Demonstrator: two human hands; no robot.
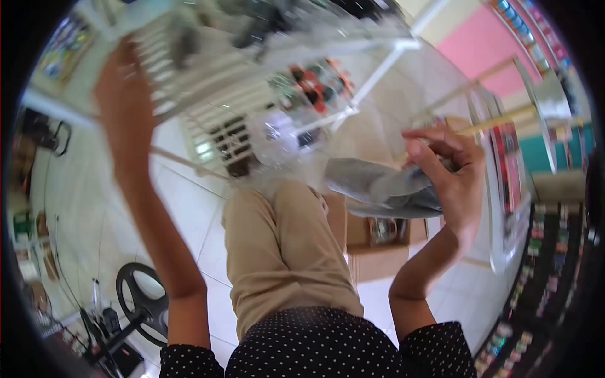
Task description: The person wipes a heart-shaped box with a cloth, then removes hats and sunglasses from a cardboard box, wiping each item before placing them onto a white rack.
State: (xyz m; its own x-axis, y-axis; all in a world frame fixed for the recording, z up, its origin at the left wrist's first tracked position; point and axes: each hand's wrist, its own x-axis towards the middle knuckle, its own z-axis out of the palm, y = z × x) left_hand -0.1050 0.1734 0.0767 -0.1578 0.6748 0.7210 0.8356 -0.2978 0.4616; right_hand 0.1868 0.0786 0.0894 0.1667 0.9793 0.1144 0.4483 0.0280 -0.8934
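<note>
Motion blurs my left hand (125, 85), which is raised at the left end of a white slatted rack (220, 88). Its fingers are too smeared to read. My right hand (455, 165) is at the right, its fingers curled and the thumb close to the index finger. A soft grey cloth (384, 184) stretches leftward from under that palm, and the lower fingers seem closed on it. Clear plastic packages (252, 28) with grey and dark contents lie blurred on the rack's top shelf.
On the lower shelf are red-and-black packaged items (312, 85) and a clear plastic bag (274, 135). An open cardboard box (378, 261) stands on the floor beside my knees. A black wheel-shaped base (142, 302) is at the lower left, and stocked display racks (542, 271) line the right.
</note>
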